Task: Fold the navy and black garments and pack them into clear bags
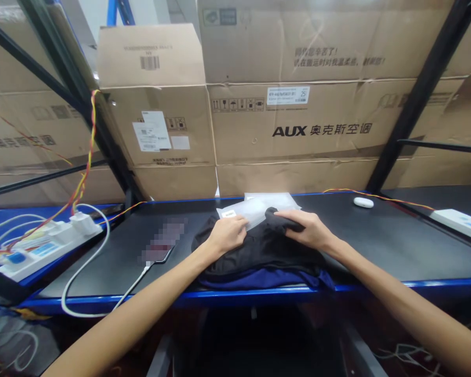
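A bundle of black cloth (255, 256) lies at the front of the table, its kind unclear in the folds. Dark blue fabric (259, 279) shows beneath it along the table edge. My right hand (308, 230) pinches a raised fold of the black cloth. On the bundle's left side, my left hand (228, 234) has its fingers curled closed, against the lower edge of a translucent white plastic bag (259, 208). Whether those fingers grip the bag or the cloth is hidden. A small white label (228, 213) sits on the bag just above my left hand.
Left of the bundle lies a phone (163, 251), partly blurred, on a white cable (135, 283). White power strips (51, 246) stand at both sides. A small white case (363, 202) rests at the back right. Large cardboard boxes (290, 146) wall off the rear behind black posts (412, 110).
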Demonstrator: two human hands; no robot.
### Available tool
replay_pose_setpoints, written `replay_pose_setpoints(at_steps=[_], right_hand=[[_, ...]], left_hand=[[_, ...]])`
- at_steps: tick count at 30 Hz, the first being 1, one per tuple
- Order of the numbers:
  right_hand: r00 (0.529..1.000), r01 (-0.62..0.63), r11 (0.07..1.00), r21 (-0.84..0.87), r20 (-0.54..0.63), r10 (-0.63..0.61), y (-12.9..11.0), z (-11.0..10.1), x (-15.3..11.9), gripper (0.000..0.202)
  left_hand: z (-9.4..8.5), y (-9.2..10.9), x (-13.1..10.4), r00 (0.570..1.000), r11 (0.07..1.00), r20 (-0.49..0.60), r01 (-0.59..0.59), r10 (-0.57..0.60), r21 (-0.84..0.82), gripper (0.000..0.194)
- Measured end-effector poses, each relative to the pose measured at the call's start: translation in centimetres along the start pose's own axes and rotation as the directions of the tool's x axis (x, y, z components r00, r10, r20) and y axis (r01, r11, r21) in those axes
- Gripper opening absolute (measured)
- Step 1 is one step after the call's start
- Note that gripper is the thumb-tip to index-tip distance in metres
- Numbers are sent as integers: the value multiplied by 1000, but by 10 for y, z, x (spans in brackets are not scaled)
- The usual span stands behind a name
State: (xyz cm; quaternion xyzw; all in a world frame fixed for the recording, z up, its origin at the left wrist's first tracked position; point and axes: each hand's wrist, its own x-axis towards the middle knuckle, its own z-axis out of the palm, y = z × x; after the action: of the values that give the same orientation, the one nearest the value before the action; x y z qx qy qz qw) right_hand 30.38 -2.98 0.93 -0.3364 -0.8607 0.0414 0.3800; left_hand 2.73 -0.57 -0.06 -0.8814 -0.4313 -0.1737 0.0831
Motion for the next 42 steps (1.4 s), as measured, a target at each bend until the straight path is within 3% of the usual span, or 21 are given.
replay_pose_setpoints(at_steps=[4, 7, 11, 16, 19, 24, 33, 38, 42], right_hand=[[998, 55, 998, -23, -17, -55, -7, -1, 5, 44], [985, 105, 994, -6, 141, -103, -9, 6, 12, 46], [916, 153, 986, 70, 365, -168, -5, 19, 21, 57], [848, 4, 992, 128, 525, -71, 2, 24, 26, 62], [821, -40, 994, 103, 571, -27, 0, 22, 26, 63], [823, -74, 996, 47, 567, 34, -1, 26, 25, 62], [906, -78, 990, -120, 405, 120, -12, 49, 45, 44], [861, -223, 891, -395, 349, 370, -20, 68, 60, 37], [851, -257, 862, -437, 320, 416, -21, 73, 64, 41]], left_hand=[[3, -4, 0, 999, 999, -35, -11, 10, -38, 35], [4, -6, 0, 999, 996, -50, -10, 5, -92, 40], [5, -10, 0, 996, 981, -82, -49, 34, -186, 41], [5, -11, 0, 991, 965, -98, -117, 96, -234, 42], [0, -8, -3, 997, 985, -67, -52, 42, -162, 34], [-9, -3, -8, 986, 983, 35, 161, -165, 82, 27], [-9, -9, -7, 998, 996, 38, -57, 59, -64, 25], [-9, -10, -7, 995, 991, 27, -94, 97, -90, 27], [-8, -18, -7, 988, 981, -2, -151, 152, -124, 25]])
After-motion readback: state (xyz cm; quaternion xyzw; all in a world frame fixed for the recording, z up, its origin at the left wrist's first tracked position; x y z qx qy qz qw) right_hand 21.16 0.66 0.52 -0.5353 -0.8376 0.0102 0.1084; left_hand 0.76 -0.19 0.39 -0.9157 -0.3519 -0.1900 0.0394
